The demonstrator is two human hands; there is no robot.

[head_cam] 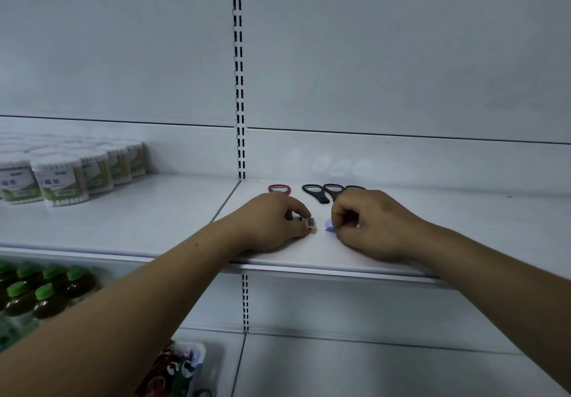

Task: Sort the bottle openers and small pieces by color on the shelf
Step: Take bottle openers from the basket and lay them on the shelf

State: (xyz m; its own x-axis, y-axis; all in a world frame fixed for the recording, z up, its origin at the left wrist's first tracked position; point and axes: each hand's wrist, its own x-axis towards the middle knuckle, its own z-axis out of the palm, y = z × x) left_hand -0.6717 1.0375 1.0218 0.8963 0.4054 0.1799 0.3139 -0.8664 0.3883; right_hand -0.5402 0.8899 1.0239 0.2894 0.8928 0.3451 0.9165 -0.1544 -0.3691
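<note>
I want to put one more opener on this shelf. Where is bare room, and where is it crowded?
Bare: the shelf right of the right hand, and the stretch between the cotton swab jars and the left hand. Crowded: the middle, where both hands pinch small pieces before the red bottle opener and black bottle openers.

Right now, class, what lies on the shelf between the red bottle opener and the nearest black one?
Nothing. In the head view, only bare white shelf separates the red bottle opener from the nearest black bottle opener.

shop: white slotted shelving [401, 260], stocked swab tubs [58, 180] (bottles [46, 291] below)
</note>
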